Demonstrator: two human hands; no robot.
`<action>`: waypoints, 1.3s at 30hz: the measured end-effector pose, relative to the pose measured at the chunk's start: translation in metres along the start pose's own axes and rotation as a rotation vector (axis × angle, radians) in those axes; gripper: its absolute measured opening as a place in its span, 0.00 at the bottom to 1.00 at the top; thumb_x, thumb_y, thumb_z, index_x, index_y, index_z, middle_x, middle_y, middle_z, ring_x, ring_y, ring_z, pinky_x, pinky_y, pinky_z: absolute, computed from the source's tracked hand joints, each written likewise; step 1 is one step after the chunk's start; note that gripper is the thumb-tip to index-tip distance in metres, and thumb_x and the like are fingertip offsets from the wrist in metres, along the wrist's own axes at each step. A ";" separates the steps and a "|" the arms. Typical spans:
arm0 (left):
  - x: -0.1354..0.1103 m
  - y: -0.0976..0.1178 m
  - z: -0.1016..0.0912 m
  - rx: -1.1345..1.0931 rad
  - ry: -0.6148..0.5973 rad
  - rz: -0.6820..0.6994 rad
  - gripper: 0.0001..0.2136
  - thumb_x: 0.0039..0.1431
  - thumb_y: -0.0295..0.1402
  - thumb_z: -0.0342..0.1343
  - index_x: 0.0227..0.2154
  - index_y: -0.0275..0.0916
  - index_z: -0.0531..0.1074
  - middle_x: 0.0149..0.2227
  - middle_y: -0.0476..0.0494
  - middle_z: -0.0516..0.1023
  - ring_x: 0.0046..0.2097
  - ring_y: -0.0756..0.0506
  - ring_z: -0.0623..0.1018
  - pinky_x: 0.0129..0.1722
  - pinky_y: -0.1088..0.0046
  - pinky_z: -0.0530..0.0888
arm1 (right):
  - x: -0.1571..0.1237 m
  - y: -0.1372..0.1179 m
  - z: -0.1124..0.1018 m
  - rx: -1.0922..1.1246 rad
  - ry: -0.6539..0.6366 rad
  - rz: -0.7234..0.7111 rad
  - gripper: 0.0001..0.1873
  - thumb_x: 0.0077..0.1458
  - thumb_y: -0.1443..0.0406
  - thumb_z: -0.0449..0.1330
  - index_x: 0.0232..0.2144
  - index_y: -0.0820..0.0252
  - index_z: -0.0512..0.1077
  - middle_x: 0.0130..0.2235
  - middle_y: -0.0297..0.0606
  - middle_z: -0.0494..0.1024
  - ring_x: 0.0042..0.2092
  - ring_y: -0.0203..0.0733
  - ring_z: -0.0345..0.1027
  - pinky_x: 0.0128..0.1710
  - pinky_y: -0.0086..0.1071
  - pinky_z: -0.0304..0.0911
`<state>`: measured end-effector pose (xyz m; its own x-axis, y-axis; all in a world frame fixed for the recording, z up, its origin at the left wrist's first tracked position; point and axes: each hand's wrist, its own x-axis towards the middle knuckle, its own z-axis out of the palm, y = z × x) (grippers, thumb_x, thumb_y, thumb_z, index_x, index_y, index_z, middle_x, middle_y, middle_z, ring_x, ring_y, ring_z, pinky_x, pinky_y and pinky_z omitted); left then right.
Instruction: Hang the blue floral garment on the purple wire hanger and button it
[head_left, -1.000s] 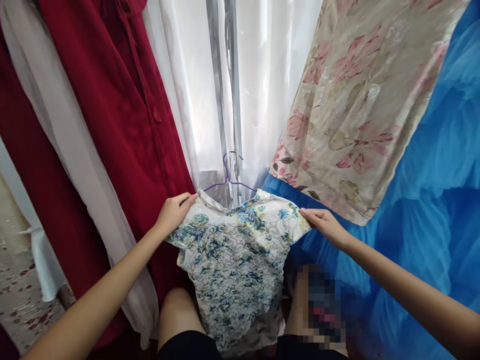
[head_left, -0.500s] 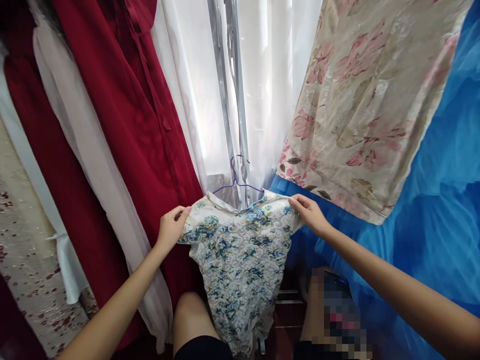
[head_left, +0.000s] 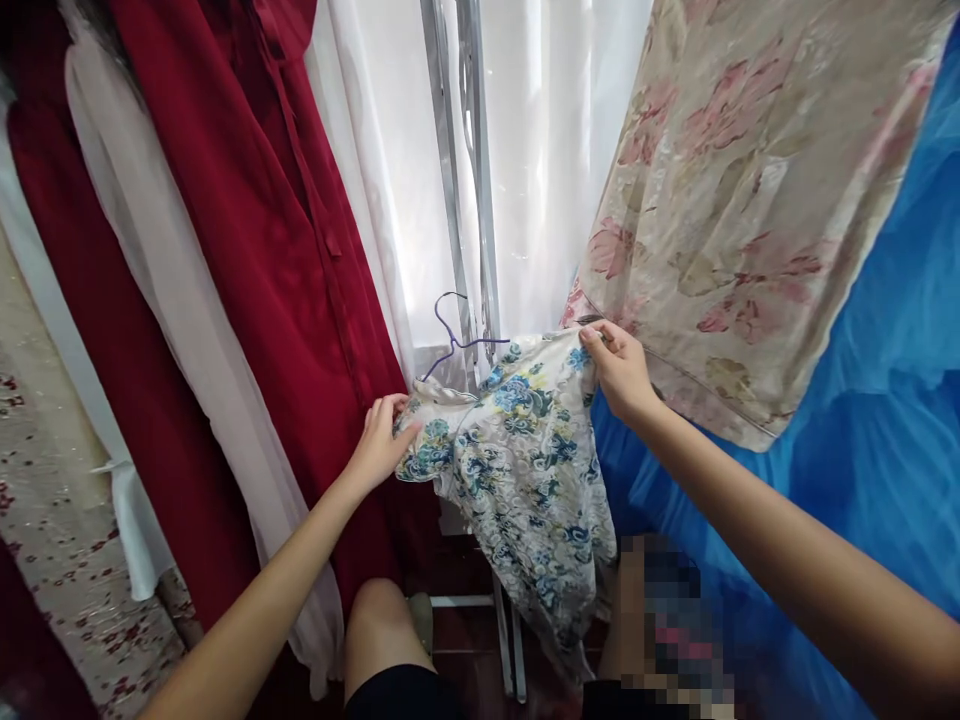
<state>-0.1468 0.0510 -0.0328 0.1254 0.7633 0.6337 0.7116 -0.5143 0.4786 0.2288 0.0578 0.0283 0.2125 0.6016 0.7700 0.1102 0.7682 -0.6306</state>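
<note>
A small white dress with blue flowers (head_left: 525,470) hangs on a purple wire hanger (head_left: 454,335), tilted with its right shoulder higher. My left hand (head_left: 382,445) pinches the left sleeve of the dress. My right hand (head_left: 619,370) grips the right shoulder, raised near the cream floral fabric. The hanger's hook stands free beside a metal rack pole (head_left: 472,180).
Dark red garments (head_left: 247,230) and a pale sheer one (head_left: 150,260) hang at the left. A white curtain (head_left: 547,150) is behind the pole. Cream floral fabric (head_left: 750,190) and blue tulle (head_left: 885,400) fill the right. My knees show at the bottom.
My right hand lifted the dress's right shoulder upward, tilting the garment and hanger. My left hand moved right, still on the left sleeve. The dress swung rightward.
</note>
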 end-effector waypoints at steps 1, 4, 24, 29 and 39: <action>0.004 0.000 0.002 0.027 0.049 0.013 0.22 0.59 0.42 0.58 0.54 0.41 0.66 0.53 0.37 0.71 0.57 0.38 0.70 0.59 0.56 0.65 | 0.000 -0.002 0.006 0.000 -0.024 -0.011 0.15 0.60 0.53 0.61 0.29 0.58 0.69 0.27 0.29 0.63 0.29 0.36 0.54 0.31 0.30 0.50; 0.013 0.002 0.005 -0.032 0.046 -0.025 0.18 0.61 0.41 0.55 0.52 0.39 0.69 0.50 0.38 0.75 0.52 0.39 0.74 0.54 0.61 0.69 | -0.014 -0.018 0.023 -0.051 -0.093 -0.058 0.16 0.63 0.54 0.58 0.29 0.58 0.67 0.27 0.30 0.62 0.30 0.36 0.54 0.32 0.30 0.52; -0.031 0.140 0.051 -1.654 -0.348 -0.344 0.20 0.61 0.51 0.57 0.28 0.36 0.71 0.21 0.52 0.65 0.19 0.55 0.64 0.21 0.80 0.62 | -0.156 -0.023 0.003 0.074 -0.694 0.472 0.20 0.64 0.51 0.58 0.49 0.58 0.74 0.45 0.42 0.78 0.47 0.46 0.71 0.47 0.37 0.67; -0.048 0.136 0.059 -1.541 -0.583 -0.345 0.21 0.52 0.39 0.69 0.47 0.36 0.76 0.47 0.37 0.79 0.48 0.41 0.80 0.50 0.67 0.74 | -0.172 -0.039 -0.018 0.498 -0.526 0.933 0.20 0.58 0.52 0.65 0.26 0.62 0.72 0.23 0.33 0.74 0.23 0.31 0.64 0.24 0.24 0.59; -0.099 0.045 0.046 -1.310 -0.090 -0.649 0.31 0.57 0.62 0.52 0.47 0.38 0.78 0.46 0.35 0.82 0.59 0.33 0.75 0.59 0.53 0.70 | -0.086 -0.049 -0.057 0.365 0.074 0.906 0.13 0.51 0.61 0.67 0.38 0.61 0.78 0.31 0.44 0.84 0.32 0.53 0.80 0.31 0.39 0.75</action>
<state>-0.0951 -0.0291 -0.1019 0.1113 0.9906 0.0800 -0.4585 -0.0203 0.8885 0.2607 -0.0441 -0.0124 0.1307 0.9914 -0.0075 -0.4291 0.0498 -0.9019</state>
